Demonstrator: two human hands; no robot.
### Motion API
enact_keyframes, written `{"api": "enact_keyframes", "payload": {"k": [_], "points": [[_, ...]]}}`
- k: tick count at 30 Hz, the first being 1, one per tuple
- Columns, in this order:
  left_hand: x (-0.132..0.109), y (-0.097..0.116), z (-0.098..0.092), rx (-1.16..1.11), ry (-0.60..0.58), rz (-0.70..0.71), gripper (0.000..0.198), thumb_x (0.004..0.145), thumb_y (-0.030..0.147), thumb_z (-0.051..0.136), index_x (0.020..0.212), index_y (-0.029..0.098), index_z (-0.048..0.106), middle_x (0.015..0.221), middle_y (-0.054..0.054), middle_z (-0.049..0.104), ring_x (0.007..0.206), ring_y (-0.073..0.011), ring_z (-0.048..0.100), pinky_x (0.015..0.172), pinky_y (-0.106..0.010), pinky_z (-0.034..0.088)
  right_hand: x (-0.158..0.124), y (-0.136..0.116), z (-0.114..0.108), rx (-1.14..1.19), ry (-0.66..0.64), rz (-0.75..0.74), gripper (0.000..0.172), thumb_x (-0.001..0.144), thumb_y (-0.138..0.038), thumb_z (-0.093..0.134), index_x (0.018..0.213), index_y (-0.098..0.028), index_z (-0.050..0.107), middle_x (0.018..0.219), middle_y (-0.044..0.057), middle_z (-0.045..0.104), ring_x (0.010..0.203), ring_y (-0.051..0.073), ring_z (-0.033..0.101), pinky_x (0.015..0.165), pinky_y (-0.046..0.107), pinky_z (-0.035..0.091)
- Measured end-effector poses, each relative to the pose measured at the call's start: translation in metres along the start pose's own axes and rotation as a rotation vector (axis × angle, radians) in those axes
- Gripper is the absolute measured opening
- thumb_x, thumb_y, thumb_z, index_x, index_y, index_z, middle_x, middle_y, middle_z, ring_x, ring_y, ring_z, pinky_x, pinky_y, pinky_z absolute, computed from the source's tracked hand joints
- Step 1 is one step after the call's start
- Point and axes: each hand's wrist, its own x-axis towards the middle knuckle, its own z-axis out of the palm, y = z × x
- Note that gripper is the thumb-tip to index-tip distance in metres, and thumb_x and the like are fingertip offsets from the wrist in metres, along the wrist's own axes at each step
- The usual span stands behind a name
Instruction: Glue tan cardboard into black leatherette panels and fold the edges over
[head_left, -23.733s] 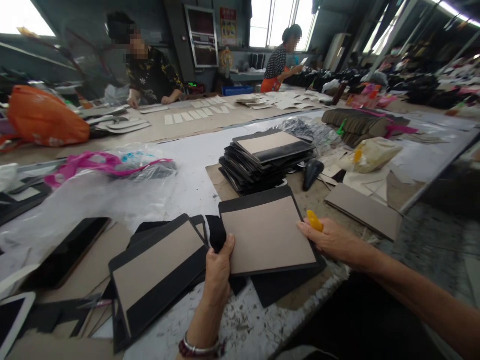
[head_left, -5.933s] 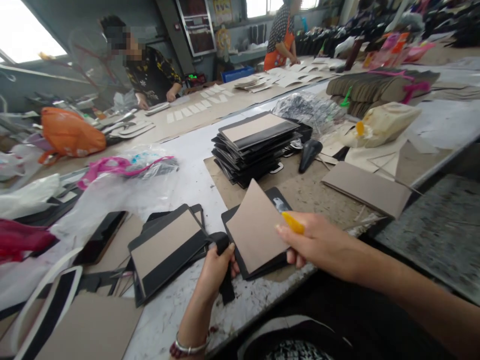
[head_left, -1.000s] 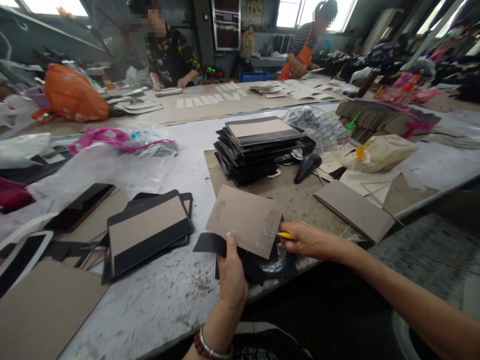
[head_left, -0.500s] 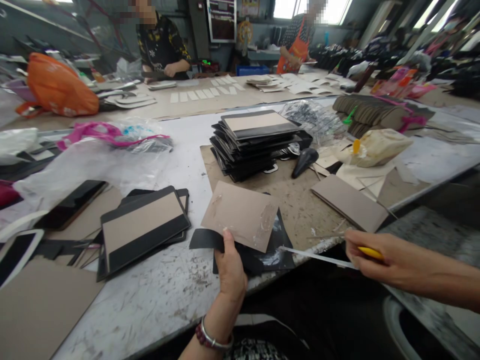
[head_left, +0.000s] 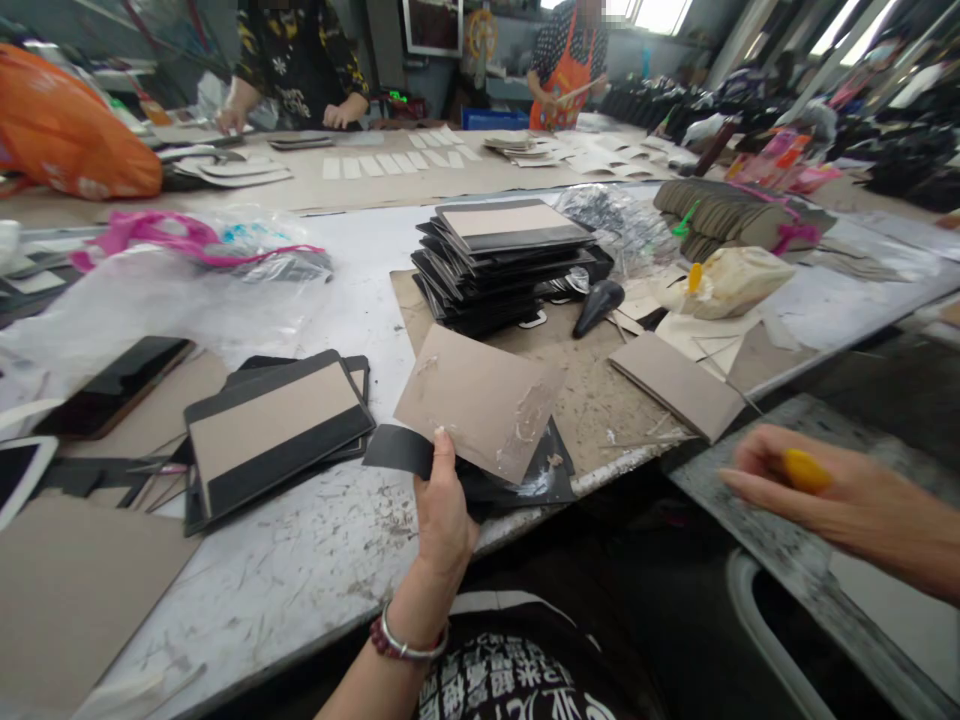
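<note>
My left hand (head_left: 444, 500) pinches a beige board (head_left: 472, 400) at its near edge, thumb on top, together with a black strip (head_left: 397, 449) that sticks out to the left. Whitish smears mark the board's right and left parts. Beneath it lies a black sheet (head_left: 551, 475) with a shiny smear, at the table's front edge. Off to the right, past the table edge, my right hand (head_left: 795, 480) is closed around a yellow-handled tool (head_left: 806, 470); the tool's blade is hidden or blurred.
A tall stack of black-and-beige panels (head_left: 510, 250) stands behind the board. More panels (head_left: 274, 430) and a phone (head_left: 124, 385) lie left. Beige boards (head_left: 675, 380) and a yellowish container (head_left: 735, 282) are right. Two people stand across the table.
My right hand has moved right and away from the black sheet with the yellow-handled tool. My left hand still holds the board. The view has shifted slightly.
</note>
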Motion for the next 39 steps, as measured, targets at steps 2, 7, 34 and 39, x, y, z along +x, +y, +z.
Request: {"api": "enact_keyframes", "payload": {"k": [2, 7, 34, 39], "points": [[0.000, 0.016, -0.001, -0.043, 0.008, -0.049, 0.032, 0.082, 0.027, 0.062, 0.111, 0.014, 0.061, 0.114, -0.012, 0.064, 0.105, -0.0239, 0.060, 0.091, -0.037, 0.050, 0.021, -0.034, 0.032, 0.016, -0.104, -0.075, 0.015, 0.081, -0.035, 0.045, 0.078, -0.024, 0.054, 0.065, 0.003, 0.059, 0.055, 0.015, 0.053, 0.057, 0.030, 0.043], [0.006, 0.051, -0.019, -0.089, 0.091, -0.107, 0.025, 0.087, 0.018, 0.053, 0.110, 0.014, 0.063, 0.102, -0.009, 0.070, 0.097, -0.0209, 0.063, 0.089, -0.036, 0.051, 0.060, -0.073, 0.102, -0.261, -0.159, -0.367, 0.019, 0.081, -0.015, 0.046, 0.094, -0.018, 0.060, 0.095, 0.008, 0.064, 0.091, 0.022, 0.058, 0.079, 0.032, 0.043], [0.010, 0.053, -0.059, -0.171, 0.092, -0.407, 0.031, 0.093, 0.020, 0.039, 0.101, 0.013, 0.068, 0.094, -0.011, 0.072, 0.083, -0.0218, 0.068, 0.086, -0.038, 0.053, 0.130, -0.193, 0.150, -0.421, -0.164, -0.657, 0.016, 0.086, -0.023, 0.049, 0.096, -0.016, 0.060, 0.094, 0.008, 0.066, 0.088, 0.021, 0.060, 0.065, 0.027, 0.046], [0.009, 0.047, -0.058, -0.153, 0.109, -0.353, 0.031, 0.092, 0.021, 0.042, 0.114, 0.018, 0.063, 0.087, -0.008, 0.073, 0.073, -0.0172, 0.069, 0.083, -0.034, 0.054, 0.135, -0.200, 0.154, -0.469, -0.177, -0.618, 0.016, 0.082, -0.015, 0.049, 0.089, -0.015, 0.064, 0.086, 0.009, 0.068, 0.082, 0.022, 0.063, 0.062, 0.028, 0.047]]}}
